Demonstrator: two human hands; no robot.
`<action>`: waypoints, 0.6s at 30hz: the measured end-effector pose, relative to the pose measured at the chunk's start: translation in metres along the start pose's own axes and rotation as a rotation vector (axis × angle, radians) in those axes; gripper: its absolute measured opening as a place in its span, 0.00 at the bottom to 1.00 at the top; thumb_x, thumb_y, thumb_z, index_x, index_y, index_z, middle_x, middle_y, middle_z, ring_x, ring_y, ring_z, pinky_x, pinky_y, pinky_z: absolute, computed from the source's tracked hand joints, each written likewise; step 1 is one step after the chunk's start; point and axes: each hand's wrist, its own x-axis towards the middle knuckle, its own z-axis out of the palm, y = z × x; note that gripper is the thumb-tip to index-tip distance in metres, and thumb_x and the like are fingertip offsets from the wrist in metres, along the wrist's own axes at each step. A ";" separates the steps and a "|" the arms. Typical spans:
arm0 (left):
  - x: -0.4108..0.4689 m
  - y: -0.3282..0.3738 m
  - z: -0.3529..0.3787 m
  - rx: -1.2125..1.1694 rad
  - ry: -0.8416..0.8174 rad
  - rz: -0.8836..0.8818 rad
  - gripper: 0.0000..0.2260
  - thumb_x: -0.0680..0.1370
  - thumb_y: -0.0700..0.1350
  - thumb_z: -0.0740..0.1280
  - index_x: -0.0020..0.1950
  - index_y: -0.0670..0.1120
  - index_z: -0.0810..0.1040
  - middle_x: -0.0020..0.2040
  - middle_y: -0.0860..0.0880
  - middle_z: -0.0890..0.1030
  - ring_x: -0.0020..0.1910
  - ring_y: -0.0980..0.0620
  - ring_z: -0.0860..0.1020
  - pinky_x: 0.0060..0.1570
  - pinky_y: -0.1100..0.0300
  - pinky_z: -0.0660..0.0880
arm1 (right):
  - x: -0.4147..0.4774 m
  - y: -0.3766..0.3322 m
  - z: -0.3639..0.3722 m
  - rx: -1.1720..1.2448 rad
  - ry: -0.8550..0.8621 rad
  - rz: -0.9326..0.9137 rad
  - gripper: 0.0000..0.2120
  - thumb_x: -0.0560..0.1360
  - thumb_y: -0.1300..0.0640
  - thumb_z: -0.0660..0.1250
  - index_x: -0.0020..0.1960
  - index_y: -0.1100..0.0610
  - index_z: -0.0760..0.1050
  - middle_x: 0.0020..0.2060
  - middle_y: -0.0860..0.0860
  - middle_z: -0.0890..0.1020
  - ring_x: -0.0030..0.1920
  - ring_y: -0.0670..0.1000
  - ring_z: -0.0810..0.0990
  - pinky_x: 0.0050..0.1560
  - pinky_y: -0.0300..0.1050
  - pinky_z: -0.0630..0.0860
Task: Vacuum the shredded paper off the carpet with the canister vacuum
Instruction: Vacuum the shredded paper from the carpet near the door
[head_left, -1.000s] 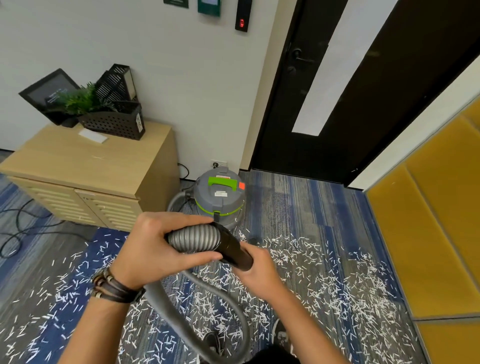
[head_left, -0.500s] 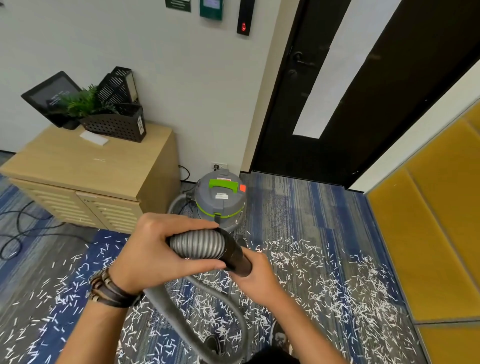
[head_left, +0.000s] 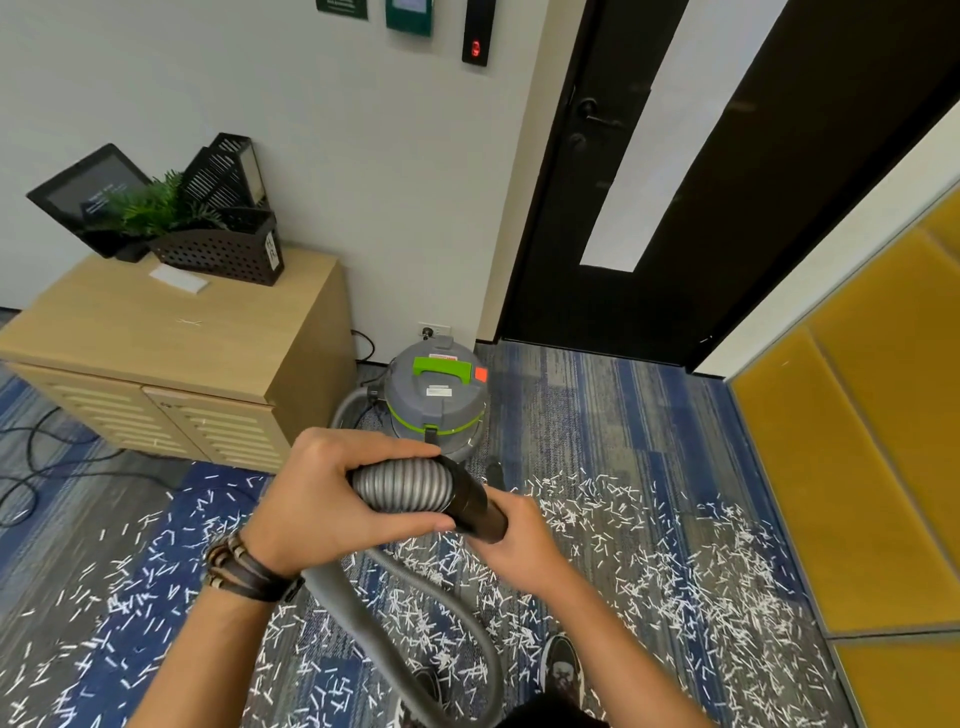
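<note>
**Hose in hand, paper still on the floor**

Head view: at the centre of the frame the left hand (head_left: 317, 506) is wrapped around the ribbed grey hose (head_left: 402, 488), fingers over the top and thumb underneath. The right hand (head_left: 519, 540) is closed under and around the black cuff (head_left: 475, 506) at the hose's end, which points toward lower right. The cuff's mouth is hidden behind the right hand, so whether any nozzle or wand is fitted cannot be told. From the left hand the hose loops down through the lower middle of the frame, near the shoes (head_left: 563, 670), and a further stretch curves in at the left of the vacuum (head_left: 436, 402).

The vacuum stands upright on the carpet (head_left: 597, 415) in the middle of the frame, just beside the cabinet (head_left: 171, 338) and below the wall socket (head_left: 434, 331).

The paper (head_left: 649, 561) lies scattered in white strips across the whole lower half, thick at right along the yellow panel (head_left: 857, 467) and thinner at lower left. No swept lane shows among it, and the hose end is held up off the floor. By that, the cleaning looks not yet begun: the whole spill is left to do, and the hose end has yet to go down to the carpet.
</note>
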 end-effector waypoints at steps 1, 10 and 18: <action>0.000 0.002 0.000 -0.004 0.000 0.008 0.27 0.63 0.61 0.84 0.56 0.49 0.89 0.50 0.61 0.87 0.48 0.66 0.85 0.51 0.71 0.77 | -0.003 0.001 0.001 0.002 0.004 0.011 0.16 0.72 0.68 0.72 0.42 0.46 0.78 0.31 0.38 0.79 0.32 0.39 0.74 0.34 0.33 0.66; 0.011 0.027 0.000 0.007 0.071 0.118 0.25 0.64 0.60 0.83 0.56 0.47 0.88 0.46 0.60 0.87 0.43 0.66 0.84 0.48 0.73 0.75 | -0.012 -0.006 -0.017 0.048 0.022 -0.029 0.16 0.73 0.64 0.73 0.41 0.41 0.77 0.31 0.43 0.78 0.32 0.40 0.71 0.34 0.39 0.66; 0.014 0.022 0.014 -0.046 0.042 0.101 0.26 0.63 0.60 0.83 0.56 0.50 0.88 0.50 0.62 0.87 0.47 0.66 0.85 0.50 0.72 0.77 | -0.021 0.004 -0.026 0.038 -0.007 -0.009 0.07 0.73 0.63 0.73 0.45 0.53 0.78 0.34 0.52 0.79 0.34 0.42 0.71 0.35 0.40 0.67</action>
